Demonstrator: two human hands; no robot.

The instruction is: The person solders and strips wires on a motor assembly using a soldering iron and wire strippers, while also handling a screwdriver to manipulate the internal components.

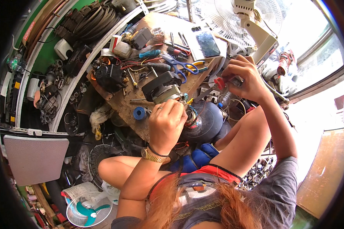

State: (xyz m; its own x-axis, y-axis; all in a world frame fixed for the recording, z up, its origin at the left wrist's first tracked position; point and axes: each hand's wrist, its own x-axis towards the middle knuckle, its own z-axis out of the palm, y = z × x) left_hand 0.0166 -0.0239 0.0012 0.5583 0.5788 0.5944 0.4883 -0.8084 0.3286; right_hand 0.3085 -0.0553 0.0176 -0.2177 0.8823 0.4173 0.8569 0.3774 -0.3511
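Observation:
My left hand (166,124) is closed, its fingertips pressed together at an electric fan motor (167,91) with a black rear housing. The hand hides exactly what the fingers grip. Just right of it, coloured wires and a copper-wound part (193,121) show above a round dark base (210,124). Raised to the right, my right hand (242,78) has its fingers curled around a small red piece (219,83), whose kind I cannot make out. Blue-handled scissors (184,68) lie on the wooden bench (120,101) beyond the motor. A blue spool (140,113) stands left of my left hand.
Screwdrivers (150,54), loose wires and a black boxy part (110,76) crowd the bench. A phone (208,44) lies at its far end, near a white fan (242,23). Shelves of parts line the left; a small fan with teal blades (91,212) stands lower left.

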